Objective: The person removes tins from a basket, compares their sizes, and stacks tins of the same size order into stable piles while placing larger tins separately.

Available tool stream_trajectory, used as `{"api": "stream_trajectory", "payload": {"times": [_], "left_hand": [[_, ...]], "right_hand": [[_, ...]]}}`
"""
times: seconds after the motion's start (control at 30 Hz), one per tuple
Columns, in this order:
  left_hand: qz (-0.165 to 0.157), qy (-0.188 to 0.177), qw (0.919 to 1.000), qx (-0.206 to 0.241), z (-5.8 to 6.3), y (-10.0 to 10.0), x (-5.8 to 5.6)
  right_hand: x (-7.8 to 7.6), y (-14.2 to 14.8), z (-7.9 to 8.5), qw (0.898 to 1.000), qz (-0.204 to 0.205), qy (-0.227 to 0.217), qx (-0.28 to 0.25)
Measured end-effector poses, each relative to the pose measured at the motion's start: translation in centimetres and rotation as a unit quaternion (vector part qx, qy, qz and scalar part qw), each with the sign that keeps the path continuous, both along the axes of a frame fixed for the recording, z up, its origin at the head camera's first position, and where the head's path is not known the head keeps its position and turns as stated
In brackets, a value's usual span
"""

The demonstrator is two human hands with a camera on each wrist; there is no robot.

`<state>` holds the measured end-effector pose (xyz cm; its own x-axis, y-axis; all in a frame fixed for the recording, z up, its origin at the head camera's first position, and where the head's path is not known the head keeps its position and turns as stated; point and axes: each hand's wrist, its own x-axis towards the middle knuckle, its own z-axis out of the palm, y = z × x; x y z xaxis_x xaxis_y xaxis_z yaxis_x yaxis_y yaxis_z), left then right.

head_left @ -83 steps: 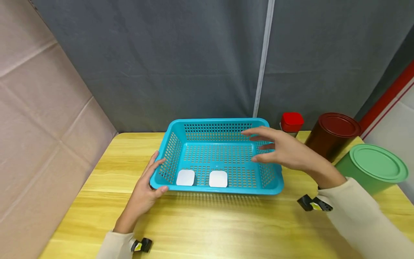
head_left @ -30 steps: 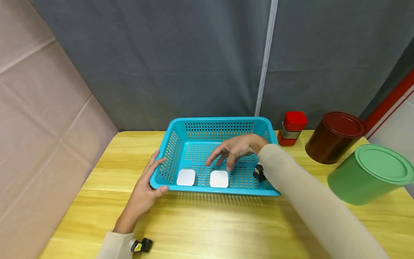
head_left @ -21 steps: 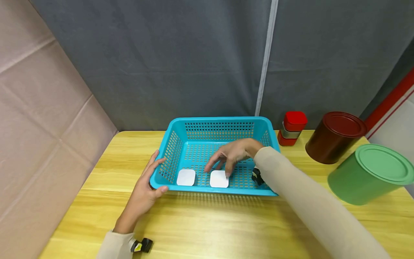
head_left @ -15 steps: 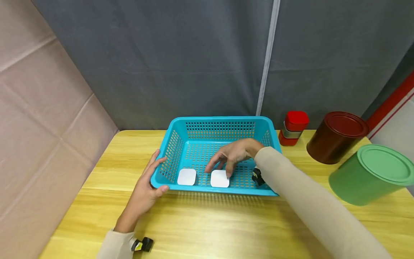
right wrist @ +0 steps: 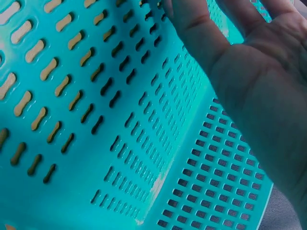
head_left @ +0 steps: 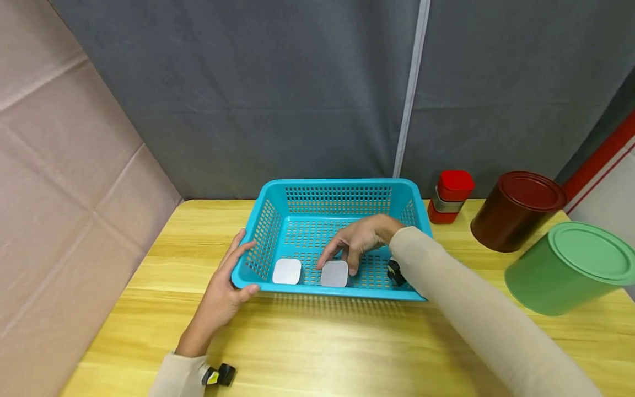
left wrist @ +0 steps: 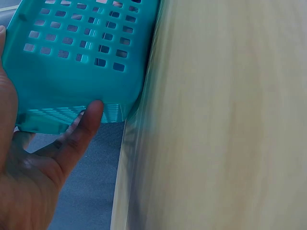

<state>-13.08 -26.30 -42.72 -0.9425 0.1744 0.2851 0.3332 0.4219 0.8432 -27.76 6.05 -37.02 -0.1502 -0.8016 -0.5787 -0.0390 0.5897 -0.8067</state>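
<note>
A blue plastic basket (head_left: 342, 182) with slotted walls stands on the table. My left hand (head_left: 218, 298) grips its near left corner, thumb over the front rim and fingers along the left side. Inside, near the front wall, sit two white square pieces with rounded corners. My right hand (head_left: 362, 240) reaches in over the right side and pinches the right-hand white piece (head_left: 334, 274) between thumb and fingers. The left-hand white piece (head_left: 286, 271) lies untouched. In the right wrist view the fingertips are out of frame, above the basket floor (right wrist: 53, 201).
Right of the basket stands a red and grey stack (head_left: 453, 190) of small square pieces. Beside it are a dark red lidded canister (head_left: 521, 215) and a green lidded canister (head_left: 570, 275). A grey curtain (head_left: 297, 99) hangs behind the wooden table (head_left: 307, 347).
My right hand has moved from above the basket's right side down to the right-hand white piece and closed on it. That piece now looks darker and slightly shifted. The left hand stays put.
</note>
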Motion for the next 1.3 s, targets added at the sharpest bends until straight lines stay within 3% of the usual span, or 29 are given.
{"api": "stream_trajectory", "payload": {"times": [0.43, 0.73, 1.3], "left_hand": [[-0.001, 0.005, 1.0, 0.0, -0.2, -0.2, 0.0], [-0.003, 0.0, 1.0, 0.002, -0.2, -0.1, 0.0], [0.002, 0.003, 1.0, -0.006, -0.2, -0.1, -0.1]], "right_hand": [[0.2, -0.1, 0.1, 1.0, 0.0, 0.013, 0.002], [-0.2, 0.2, 0.4, 0.998, 0.019, 0.059, -0.014], [-0.7, 2.9, 3.4, 0.982, -0.086, 0.123, -0.114]]}}
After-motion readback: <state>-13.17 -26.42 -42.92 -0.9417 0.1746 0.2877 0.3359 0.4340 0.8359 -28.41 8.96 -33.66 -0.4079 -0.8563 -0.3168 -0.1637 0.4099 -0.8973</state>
